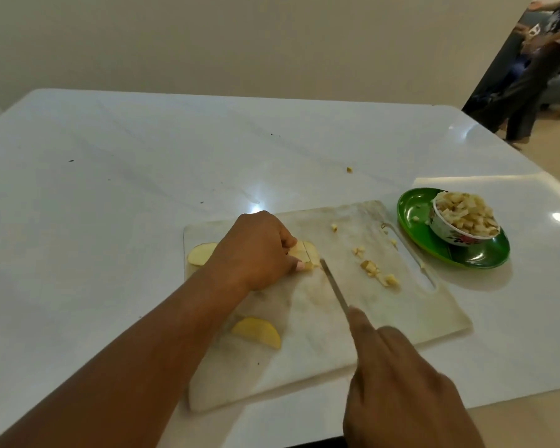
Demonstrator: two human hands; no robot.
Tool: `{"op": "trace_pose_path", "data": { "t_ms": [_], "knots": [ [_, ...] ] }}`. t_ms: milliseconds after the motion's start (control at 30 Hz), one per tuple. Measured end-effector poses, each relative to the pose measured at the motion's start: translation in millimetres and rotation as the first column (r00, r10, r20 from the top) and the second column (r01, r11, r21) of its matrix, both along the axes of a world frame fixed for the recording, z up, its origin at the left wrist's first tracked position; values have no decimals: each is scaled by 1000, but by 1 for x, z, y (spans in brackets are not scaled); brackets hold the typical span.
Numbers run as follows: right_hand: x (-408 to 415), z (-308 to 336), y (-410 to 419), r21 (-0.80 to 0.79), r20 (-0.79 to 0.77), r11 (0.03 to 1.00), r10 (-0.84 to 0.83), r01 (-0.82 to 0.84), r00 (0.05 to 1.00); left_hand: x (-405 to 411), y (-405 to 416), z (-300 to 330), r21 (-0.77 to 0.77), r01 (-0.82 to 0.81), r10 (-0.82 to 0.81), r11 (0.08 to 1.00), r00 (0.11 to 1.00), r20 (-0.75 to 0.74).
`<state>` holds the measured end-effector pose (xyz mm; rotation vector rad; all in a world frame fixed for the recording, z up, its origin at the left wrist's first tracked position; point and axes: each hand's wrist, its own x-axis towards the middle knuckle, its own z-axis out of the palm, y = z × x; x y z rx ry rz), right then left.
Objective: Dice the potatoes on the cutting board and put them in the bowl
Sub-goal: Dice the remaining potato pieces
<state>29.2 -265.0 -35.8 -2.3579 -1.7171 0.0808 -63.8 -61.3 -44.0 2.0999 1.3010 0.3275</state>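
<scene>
- My left hand (256, 250) pinches a potato slice (306, 253) on the cutting board (320, 344).
- My right hand (404, 389) grips the knife (333, 287), tip at that slice.
- At 3 o'clock, the bowl (446, 231), heaped with potato cubes (463, 211), sits on a green plate (414, 208).

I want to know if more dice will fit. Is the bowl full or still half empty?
Full. The bowl, standing on the green plate, holds potato dice heaped above its rim.
</scene>
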Motion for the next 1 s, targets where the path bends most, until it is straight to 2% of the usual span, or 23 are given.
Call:
{"op": "trace_pose_path", "data": {
  "t_ms": [33,100,233,533,667,800,867,933,1000],
  "knots": [
    [0,8,10,-24,30,1000,-7,8,1000,0,-1,-1,3,-19,19,1000,1000,17],
    [2,7,30,115,-1,993,19,-18,1000,0,-3,-2,13,-44,44,999,999,24],
    [-2,-12,57,65,-16,997,51,-50,999,1,-3,-9,36,-54,54,998,998,16],
    [3,-21,57,77,-145,996,46,-35,988,0,-4,-9,31,-31,31,999,1000,6],
    [2,-19,50,15,-167,999,46,-44,985,1,-5,-9,43,-43,44,998,999,-5],
    [1,-12,28,-91,-143,995,15,-28,990,1,-6,-8,26,-48,48,998,999,19],
    [0,-12,18,-60,-13,998,5,-6,1000,-1,-7,-7,23,-57,56,998,998,32],
    [0,-4,13,-29,3,997,-70,70,998,-2,-9,-6,36,-76,74,996,996,52],
    [4,-7,16,12,23,997,-71,70,997,-2,-11,-5,55,-96,91,994,993,74]
  ]
}}
